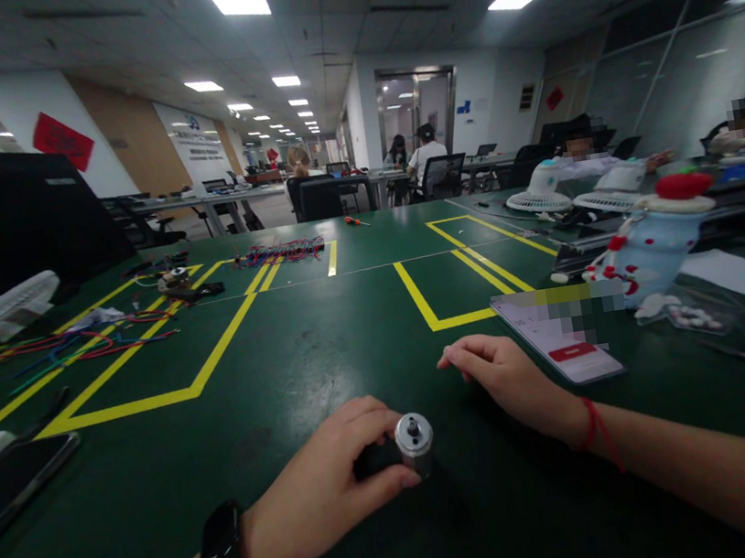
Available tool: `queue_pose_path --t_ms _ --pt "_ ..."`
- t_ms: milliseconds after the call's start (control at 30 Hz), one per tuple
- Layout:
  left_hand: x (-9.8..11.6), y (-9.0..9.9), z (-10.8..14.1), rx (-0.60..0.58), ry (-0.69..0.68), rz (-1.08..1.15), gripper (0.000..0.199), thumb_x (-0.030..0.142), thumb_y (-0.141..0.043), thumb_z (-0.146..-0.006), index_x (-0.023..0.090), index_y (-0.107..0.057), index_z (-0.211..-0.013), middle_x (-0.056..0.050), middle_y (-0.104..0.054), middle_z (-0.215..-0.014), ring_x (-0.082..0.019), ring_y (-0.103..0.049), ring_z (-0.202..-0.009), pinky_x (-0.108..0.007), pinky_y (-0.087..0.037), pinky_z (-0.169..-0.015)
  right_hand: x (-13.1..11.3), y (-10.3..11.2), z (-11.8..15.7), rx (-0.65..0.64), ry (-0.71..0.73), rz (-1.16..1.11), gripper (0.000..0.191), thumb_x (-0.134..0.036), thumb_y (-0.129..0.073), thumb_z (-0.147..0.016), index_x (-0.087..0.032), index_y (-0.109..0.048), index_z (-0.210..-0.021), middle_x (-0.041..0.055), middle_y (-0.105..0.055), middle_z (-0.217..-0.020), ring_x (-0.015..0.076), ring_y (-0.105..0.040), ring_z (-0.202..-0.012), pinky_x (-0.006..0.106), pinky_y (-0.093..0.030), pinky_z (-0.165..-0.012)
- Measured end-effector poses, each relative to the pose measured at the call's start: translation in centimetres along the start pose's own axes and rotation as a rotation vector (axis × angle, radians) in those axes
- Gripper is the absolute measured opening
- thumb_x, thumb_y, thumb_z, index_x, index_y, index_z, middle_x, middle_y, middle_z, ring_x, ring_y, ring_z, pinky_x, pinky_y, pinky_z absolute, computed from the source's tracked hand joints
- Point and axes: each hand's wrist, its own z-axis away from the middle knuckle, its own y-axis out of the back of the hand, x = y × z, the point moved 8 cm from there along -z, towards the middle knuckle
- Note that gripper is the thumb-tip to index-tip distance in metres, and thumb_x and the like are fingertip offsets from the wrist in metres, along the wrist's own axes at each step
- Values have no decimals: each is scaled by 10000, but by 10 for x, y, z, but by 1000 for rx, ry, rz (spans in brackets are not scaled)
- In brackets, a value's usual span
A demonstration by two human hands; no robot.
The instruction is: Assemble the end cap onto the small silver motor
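Observation:
A small silver cylindrical motor [415,447] stands upright on the green table, its short shaft and round end face pointing up. My left hand [344,468] grips it from the left side, thumb in front and fingers behind. To the right and a little farther off, my right hand [497,372] hovers or rests over the table with thumb and fingertips pinched together. Whatever lies in that pinch, if anything, is too small to make out. A phone [566,344] with a lit screen lies just beyond my right hand.
Yellow tape [131,410] marks the green table. Loose wires [97,341] and a dark phone [23,480] lie left; a wire bundle [282,252] and screwdriver [356,220] lie farther back. A light-blue bottle [663,247] and white fans [537,191] stand right.

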Motion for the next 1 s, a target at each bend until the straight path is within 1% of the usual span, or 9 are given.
queue_pose_path --t_ms 100,200,267,333,467,667,800,900,1000 --pt "0 0 0 2 -5 3 158 250 -659 -857 221 -594 -998 -16 -594 -991 -198 -545 -906 -303 -420 -790 -22 -11 8 -93 128 73 217 -362 -560 -857 -178 -673 -871 0 -571 -744 118 -500 -655 256 -386 -596" --pt "-1 -1 0 7 -5 -6 148 260 -656 -860 217 -592 -985 -13 -587 -971 -195 -544 -891 -299 -418 -774 -49 -22 21 -138 283 147 204 -368 -651 -791 -216 -668 -926 -14 -533 -765 113 -476 -649 249 -375 -578" --pt "-2 -1 0 10 -7 -13 147 268 -654 -861 214 -592 -983 -15 -582 -969 -194 -542 -889 -299 -417 -773 -64 -27 29 -151 357 161 136 -321 -673 -777 -222 -685 -869 -12 -528 -796 114 -500 -705 249 -387 -623" --pt "-2 0 0 17 -8 -17 153 274 -658 -858 213 -594 -983 -16 -580 -969 -194 -541 -890 -299 -417 -773 -71 -27 32 -148 370 133 90 -292 -662 -791 -210 -689 -815 -8 -526 -801 112 -509 -727 245 -393 -638" --pt "-1 1 0 22 2 -9 173 284 -665 -851 218 -596 -996 -14 -587 -976 -194 -543 -888 -299 -420 -769 -61 -14 25 -111 299 77 166 -339 -602 -844 -187 -669 -852 -4 -524 -776 106 -478 -655 240 -376 -564" --pt "1 2 0 10 -4 -10 159 288 -661 -853 212 -607 -982 -18 -596 -961 -198 -548 -881 -301 -420 -767 -35 -27 30 -397 377 254 130 -310 -662 -793 -215 -718 -862 12 -557 -860 126 -532 -743 251 -413 -646" --pt "0 2 1 11 -1 -9 156 284 -657 -857 210 -605 -984 -24 -595 -965 -200 -549 -882 -302 -422 -766 -31 -32 36 -444 385 283 156 -300 -672 -774 -245 -727 -908 13 -575 -893 135 -531 -755 268 -412 -674" --pt "0 2 2 6 4 -2 162 281 -662 -855 211 -603 -989 -24 -595 -975 -199 -550 -889 -300 -423 -768 -23 -22 26 -403 237 48 193 -324 -646 -796 -212 -706 -942 18 -567 -879 121 -507 -714 252 -393 -620" --pt "1 3 2 6 -1 8 161 258 -666 -851 214 -598 -990 -17 -595 -980 -194 -552 -889 -294 -422 -769 3 -8 8 -264 -29 -382 223 -364 -580 -843 -173 -660 -925 -11 -508 -734 88 -438 -590 220 -311 -501"
